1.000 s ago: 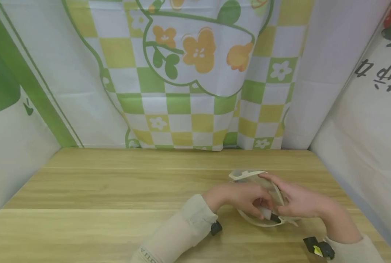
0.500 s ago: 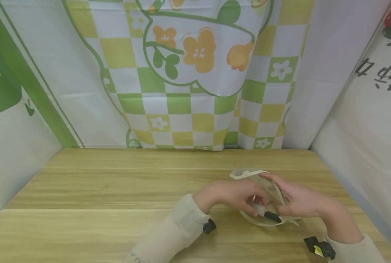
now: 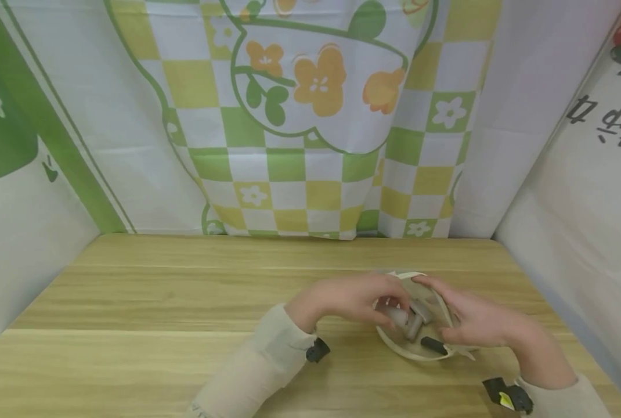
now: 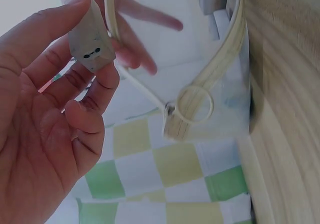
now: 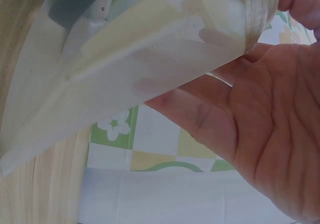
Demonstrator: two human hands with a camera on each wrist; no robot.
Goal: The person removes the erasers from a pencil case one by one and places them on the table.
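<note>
A translucent pouch with a cream zipper edge stands open at the right of the table. My left hand pinches a small whitish block between thumb and fingers, at the pouch's left rim. A tiny printed face shows on the block in the left wrist view. My right hand grips the pouch's right side by its zipper edge, fingers spread behind the sheer wall. Inside lie a dark stick-like piece and grey-white pieces, whose kinds I cannot tell.
The wooden table runs left and back from the pouch. A checked, flowered curtain hangs at its far edge. White cloth walls stand on both sides. A ring pull hangs on the zipper.
My left hand has moved left with the whitish block, from deep in the pouch to its left rim. More grey-white pieces show inside. My right hand has stayed in place.
</note>
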